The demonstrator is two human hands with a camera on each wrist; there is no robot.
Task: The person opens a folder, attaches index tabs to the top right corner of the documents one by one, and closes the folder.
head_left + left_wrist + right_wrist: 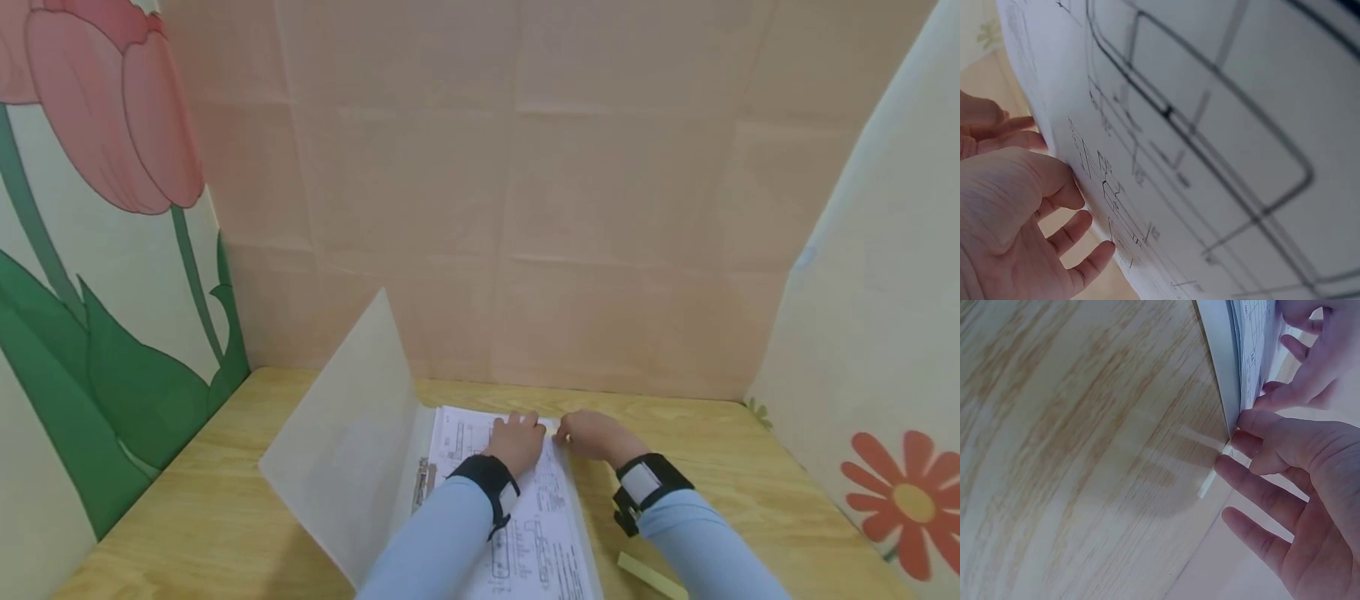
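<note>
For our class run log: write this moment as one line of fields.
left hand: rests on printed sheets | right hand: pinches sheets' far corner | folder cover: open, raised | table: wood

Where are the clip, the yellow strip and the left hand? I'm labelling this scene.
clip [423, 483], head view, on its metal bar.
yellow strip [651, 577], head view, on its middle.
left hand [517, 440], head view, on its back.

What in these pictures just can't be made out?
- Print on the sheets: too small in the head view, blurred in the left wrist view.
- Folder clip: partly hidden by the cover.
- Yellow strip: cut off by the bottom edge.
- Right hand grip: small white piece, unidentifiable.
</note>
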